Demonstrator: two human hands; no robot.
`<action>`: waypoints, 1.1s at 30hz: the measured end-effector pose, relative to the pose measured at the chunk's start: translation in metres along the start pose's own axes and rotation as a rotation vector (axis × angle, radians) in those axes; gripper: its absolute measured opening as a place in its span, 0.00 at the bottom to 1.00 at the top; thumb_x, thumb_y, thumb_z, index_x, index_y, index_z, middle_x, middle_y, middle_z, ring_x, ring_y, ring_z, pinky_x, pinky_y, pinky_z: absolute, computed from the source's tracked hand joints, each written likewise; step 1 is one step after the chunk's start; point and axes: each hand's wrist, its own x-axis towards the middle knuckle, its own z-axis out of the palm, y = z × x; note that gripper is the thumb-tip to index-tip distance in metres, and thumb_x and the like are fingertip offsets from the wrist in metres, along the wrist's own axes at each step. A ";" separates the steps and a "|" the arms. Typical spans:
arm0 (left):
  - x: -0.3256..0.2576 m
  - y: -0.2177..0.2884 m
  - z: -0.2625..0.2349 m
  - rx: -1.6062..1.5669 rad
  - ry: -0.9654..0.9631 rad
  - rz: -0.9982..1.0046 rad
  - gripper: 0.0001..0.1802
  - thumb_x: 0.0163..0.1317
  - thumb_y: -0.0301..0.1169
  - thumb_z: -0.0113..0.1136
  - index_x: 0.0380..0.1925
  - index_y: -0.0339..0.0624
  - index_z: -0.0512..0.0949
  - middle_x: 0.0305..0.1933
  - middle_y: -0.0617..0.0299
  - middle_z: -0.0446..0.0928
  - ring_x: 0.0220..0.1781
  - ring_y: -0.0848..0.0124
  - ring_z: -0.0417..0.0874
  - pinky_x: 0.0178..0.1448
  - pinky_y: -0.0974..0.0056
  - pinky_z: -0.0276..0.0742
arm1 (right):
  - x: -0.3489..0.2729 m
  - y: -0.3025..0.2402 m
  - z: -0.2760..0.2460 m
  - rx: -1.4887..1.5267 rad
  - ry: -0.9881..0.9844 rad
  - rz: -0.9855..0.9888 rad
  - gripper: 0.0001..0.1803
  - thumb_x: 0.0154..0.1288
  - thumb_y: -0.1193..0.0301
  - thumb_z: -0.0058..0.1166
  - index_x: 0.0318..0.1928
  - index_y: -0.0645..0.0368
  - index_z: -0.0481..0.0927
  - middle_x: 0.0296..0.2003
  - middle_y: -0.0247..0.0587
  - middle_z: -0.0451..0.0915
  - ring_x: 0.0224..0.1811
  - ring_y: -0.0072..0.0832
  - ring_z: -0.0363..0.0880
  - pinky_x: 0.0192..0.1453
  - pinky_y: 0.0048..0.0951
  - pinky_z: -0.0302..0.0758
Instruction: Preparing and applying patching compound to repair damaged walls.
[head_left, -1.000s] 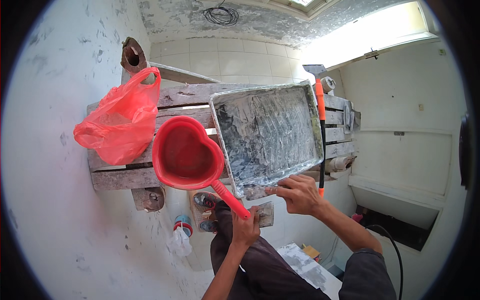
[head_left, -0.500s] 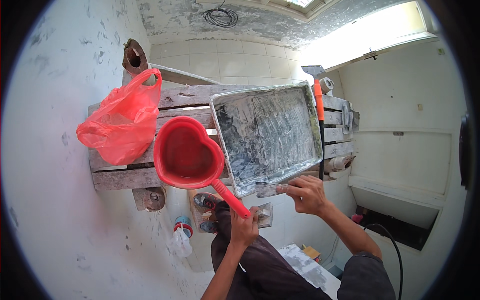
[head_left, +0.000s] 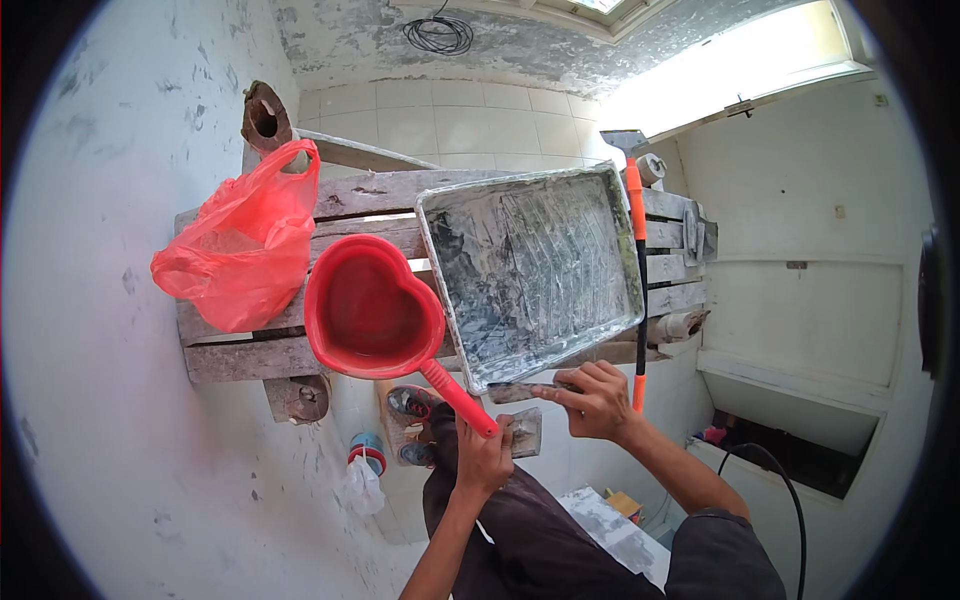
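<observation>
My left hand [head_left: 483, 462] is closed around a flat square-bladed scraper [head_left: 527, 434], its grey blade pointing right, just below the paint tray. The red handle of a heart-shaped dipper [head_left: 372, 308] crosses over that hand; whether the fingers also touch it I cannot tell. My right hand [head_left: 597, 402] grips a putty knife [head_left: 512, 392], held nearly level by the tray's near left corner. The rectangular paint tray [head_left: 440, 300] has a ribbed floor smeared with grey and white filler. Some liquid seems to lie in the dipper.
Both tray and dipper stand on a slatted wooden pallet [head_left: 245, 358]. A red plastic bag [head_left: 235, 255] lies at its left. A long scraper with orange-and-black handle [head_left: 639, 230] leans along the right. Below are a blue bucket [head_left: 367, 450] and a white bag [head_left: 362, 487].
The putty knife in my right hand has moved slightly left and down and turned more edge-on. My left hand has barely shifted.
</observation>
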 end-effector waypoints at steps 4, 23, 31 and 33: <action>0.004 0.004 -0.007 0.031 0.066 0.023 0.13 0.59 0.24 0.57 0.45 0.36 0.79 0.64 0.25 0.66 0.67 0.33 0.65 0.73 0.37 0.55 | 0.006 0.011 -0.007 0.171 0.119 0.121 0.21 0.49 0.78 0.63 0.43 0.40 0.92 0.31 0.28 0.84 0.28 0.27 0.79 0.33 0.29 0.70; 0.002 0.012 0.007 -0.013 0.077 -0.046 0.13 0.63 0.27 0.56 0.48 0.39 0.78 0.67 0.17 0.63 0.71 0.28 0.61 0.75 0.37 0.53 | 0.044 0.094 -0.057 0.300 -0.469 0.486 0.14 0.51 0.67 0.58 0.37 0.46 0.93 0.29 0.40 0.88 0.27 0.36 0.85 0.34 0.32 0.79; 0.000 0.021 0.023 -0.048 0.089 -0.128 0.13 0.64 0.25 0.54 0.48 0.37 0.77 0.71 0.18 0.56 0.72 0.26 0.59 0.76 0.38 0.53 | 0.091 0.047 -0.015 0.364 -0.629 0.186 0.16 0.49 0.66 0.55 0.37 0.43 0.93 0.28 0.39 0.88 0.32 0.38 0.86 0.40 0.33 0.80; 0.000 0.021 0.022 -0.073 0.120 -0.119 0.12 0.63 0.23 0.54 0.46 0.36 0.77 0.68 0.20 0.58 0.70 0.25 0.60 0.76 0.38 0.52 | 0.101 0.055 -0.028 0.335 -0.661 0.190 0.16 0.49 0.66 0.54 0.37 0.43 0.93 0.28 0.39 0.88 0.33 0.38 0.87 0.41 0.33 0.80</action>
